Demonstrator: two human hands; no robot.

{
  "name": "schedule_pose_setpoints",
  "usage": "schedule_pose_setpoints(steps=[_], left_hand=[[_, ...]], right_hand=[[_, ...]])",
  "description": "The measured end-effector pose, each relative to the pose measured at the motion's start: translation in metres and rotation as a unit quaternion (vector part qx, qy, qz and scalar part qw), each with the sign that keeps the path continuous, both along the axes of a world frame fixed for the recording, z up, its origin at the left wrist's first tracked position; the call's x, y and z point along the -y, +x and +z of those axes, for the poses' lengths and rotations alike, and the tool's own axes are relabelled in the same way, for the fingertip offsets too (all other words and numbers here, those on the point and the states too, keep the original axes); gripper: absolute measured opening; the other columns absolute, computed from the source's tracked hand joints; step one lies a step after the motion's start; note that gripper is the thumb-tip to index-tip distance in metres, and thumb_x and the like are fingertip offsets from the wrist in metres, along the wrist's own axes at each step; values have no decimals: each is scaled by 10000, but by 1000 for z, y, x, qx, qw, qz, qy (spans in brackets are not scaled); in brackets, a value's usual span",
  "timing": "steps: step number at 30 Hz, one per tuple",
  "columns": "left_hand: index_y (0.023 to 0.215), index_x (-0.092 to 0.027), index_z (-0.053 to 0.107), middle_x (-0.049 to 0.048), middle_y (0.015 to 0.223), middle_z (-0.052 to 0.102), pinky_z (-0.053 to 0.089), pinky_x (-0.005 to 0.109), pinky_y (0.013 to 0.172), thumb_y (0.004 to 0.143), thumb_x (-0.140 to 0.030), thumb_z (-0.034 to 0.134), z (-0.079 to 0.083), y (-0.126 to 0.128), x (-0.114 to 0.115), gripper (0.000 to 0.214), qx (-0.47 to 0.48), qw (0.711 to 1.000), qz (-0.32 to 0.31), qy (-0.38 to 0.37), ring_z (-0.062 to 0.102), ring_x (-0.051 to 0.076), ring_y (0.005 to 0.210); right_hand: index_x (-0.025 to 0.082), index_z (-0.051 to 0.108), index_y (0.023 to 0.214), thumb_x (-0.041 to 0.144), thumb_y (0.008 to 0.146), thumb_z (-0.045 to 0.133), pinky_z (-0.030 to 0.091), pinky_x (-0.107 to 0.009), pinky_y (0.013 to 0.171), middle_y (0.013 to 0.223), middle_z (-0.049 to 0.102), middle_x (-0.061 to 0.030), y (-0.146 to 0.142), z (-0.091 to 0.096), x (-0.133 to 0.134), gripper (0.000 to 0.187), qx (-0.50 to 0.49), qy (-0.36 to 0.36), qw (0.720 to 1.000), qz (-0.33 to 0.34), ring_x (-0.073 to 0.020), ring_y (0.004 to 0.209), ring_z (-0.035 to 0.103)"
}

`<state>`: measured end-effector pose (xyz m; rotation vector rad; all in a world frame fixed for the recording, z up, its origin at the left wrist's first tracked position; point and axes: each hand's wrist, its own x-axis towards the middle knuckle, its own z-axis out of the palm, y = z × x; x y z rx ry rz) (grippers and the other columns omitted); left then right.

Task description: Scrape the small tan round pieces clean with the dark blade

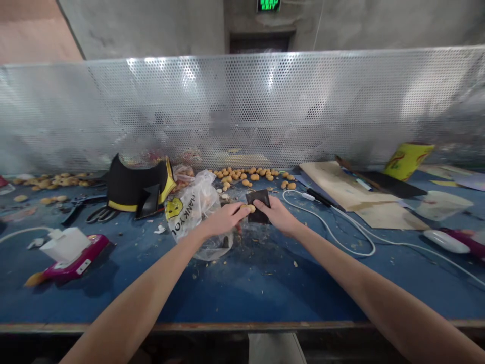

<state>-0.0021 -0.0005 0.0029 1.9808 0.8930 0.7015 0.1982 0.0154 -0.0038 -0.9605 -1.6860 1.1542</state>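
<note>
My left hand pinches a small tan nut-like piece between thumb and fingers. My right hand is closed on a dark square sheet that looks like sandpaper, its thumb lying across the front. The piece is held up against the sheet, just above the blue tabletop. A clear plastic bag with a yellow smiley lies crumpled beside and partly behind my left hand. Farther back, along the perforated metal screen, several similar tan pieces lie loose.
At left are a black and yellow apron-like item and a magenta power strip with a white plug. A white cable, brown paper sheets and a yellow tube lie at right. The perforated screen bounds the back.
</note>
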Motion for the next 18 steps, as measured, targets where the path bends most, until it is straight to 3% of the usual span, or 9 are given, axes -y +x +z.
schedule_pose_setpoints(steps=[3,6,8,11,14,16,18], left_hand=[[924,-185,489,39,781,536,428,311,644,973,-488,366,-1,0,-2,331,-109,973,64,194,541,183,694],[953,-181,481,46,775,541,395,314,642,979,-442,371,1,0,-2,285,-128,956,70,253,523,192,711],[928,-186,477,32,733,526,386,305,609,983,-462,365,3,1,-1,302,-87,974,64,201,499,168,651],[844,-202,441,-1,664,442,370,277,517,971,-542,352,5,0,1,374,7,1000,9,17,424,123,546],[779,-210,413,-23,629,371,330,261,442,942,-577,411,5,-2,2,401,57,989,-49,-126,351,94,478],[774,-207,436,-23,614,377,347,264,438,940,-569,425,5,-3,2,398,56,988,-57,-132,360,94,465],[804,-202,472,-10,622,425,393,273,485,955,-558,392,4,-3,2,395,23,997,-36,-58,419,109,496]], right_hand=[[189,554,879,516,782,686,410,-216,450,674,587,4,-5,-3,0,366,-90,-161,982,33,-113,527,507],[184,544,880,497,749,730,382,-199,431,686,584,-1,-7,-2,2,387,-133,-187,972,51,-101,527,499],[184,552,895,519,773,698,403,-218,454,696,576,3,-7,1,3,385,-120,-127,984,37,-107,538,492],[182,575,855,515,835,620,470,-278,598,756,599,-14,-4,5,6,336,-29,48,998,-12,-152,659,537],[185,583,793,452,888,556,468,-323,733,796,619,-29,0,8,7,285,77,182,980,-28,-187,758,557],[188,595,805,431,893,548,467,-333,751,797,628,-30,2,9,7,263,98,196,975,-30,-195,770,566],[189,605,838,445,873,575,484,-318,696,789,640,-29,1,7,7,260,67,146,987,-26,-191,741,580]])
